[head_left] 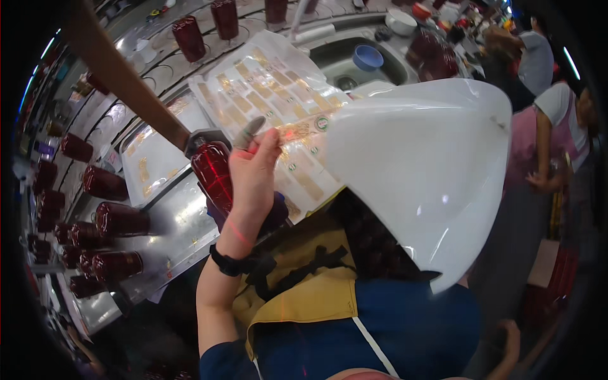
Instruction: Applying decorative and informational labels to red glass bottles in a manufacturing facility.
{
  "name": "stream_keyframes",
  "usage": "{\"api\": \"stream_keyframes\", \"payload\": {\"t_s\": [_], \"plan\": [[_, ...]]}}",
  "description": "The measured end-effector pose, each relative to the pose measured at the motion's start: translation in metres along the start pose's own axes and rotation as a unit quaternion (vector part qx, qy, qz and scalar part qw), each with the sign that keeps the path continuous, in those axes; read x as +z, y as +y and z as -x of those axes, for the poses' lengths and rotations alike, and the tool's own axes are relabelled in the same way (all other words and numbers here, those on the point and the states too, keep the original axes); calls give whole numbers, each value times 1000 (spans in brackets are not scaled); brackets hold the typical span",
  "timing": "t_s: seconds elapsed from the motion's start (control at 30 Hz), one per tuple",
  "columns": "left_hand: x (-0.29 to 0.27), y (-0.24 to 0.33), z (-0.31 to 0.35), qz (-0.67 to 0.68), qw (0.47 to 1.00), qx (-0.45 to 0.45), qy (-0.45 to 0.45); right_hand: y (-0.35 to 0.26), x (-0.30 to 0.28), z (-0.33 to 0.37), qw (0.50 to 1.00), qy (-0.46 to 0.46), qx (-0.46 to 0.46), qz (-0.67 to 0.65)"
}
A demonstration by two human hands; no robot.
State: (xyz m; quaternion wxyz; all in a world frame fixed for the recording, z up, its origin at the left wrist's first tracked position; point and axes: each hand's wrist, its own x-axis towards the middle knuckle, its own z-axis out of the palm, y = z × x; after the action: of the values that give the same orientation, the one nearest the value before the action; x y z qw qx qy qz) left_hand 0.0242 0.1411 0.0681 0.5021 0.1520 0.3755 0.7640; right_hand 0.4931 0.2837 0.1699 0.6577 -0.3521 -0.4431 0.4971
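My left hand (253, 168), with a dark band on the wrist, is raised in the middle beside a dark red glass bottle (216, 180). Its thumb and finger are pinched together at the edge of a thin, see-through gold-patterned decal (296, 132). A grey-green finger cover (251, 129) sits on one fingertip. The bottle lies tilted, its upper end against a dark grey clamp (206, 140), and thin red light lines cross the bottle and my wrist. Dark purple material shows beneath the bottle. Behind the hand lies a white sheet (263, 95) with rows of gold decals. My right hand does not show.
A large glossy white curved panel (424, 158) covers the right middle. Red bottles (120, 218) stand on the left and at the back. A metal tray (158, 158), a brown bar (126, 73) and a sink with a blue bowl (368, 58) are around. People work at right.
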Motion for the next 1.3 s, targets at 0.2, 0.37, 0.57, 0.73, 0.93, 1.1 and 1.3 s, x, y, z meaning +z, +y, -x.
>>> {"api": "stream_keyframes", "payload": {"t_s": [0.2, 0.37, 0.57, 0.73, 0.93, 1.1, 1.3], "plan": [[3, 31, 28, -96, 991, 42, -85, -23, -73, 37, 971, 236, -34, 23], [6, 60, 53, -130, 985, 88, -71, 5, -134, 38, 876, 463, -135, 14], [-3, 80, 73, -161, 980, 94, -73, 185, -182, 27, 896, 439, -62, 32], [-4, 78, 88, -148, 985, 78, -42, 413, -181, 36, 894, 414, 167, -39], [-12, 73, 87, -72, 995, 25, -63, 477, -52, 96, 812, -287, 201, 467], [-15, 71, 81, -109, 991, 16, -70, 277, 50, 127, 643, -452, 348, 511], [-3, 69, 83, -402, 899, 55, -165, 124, 166, 116, 772, -500, 184, 347]]}}
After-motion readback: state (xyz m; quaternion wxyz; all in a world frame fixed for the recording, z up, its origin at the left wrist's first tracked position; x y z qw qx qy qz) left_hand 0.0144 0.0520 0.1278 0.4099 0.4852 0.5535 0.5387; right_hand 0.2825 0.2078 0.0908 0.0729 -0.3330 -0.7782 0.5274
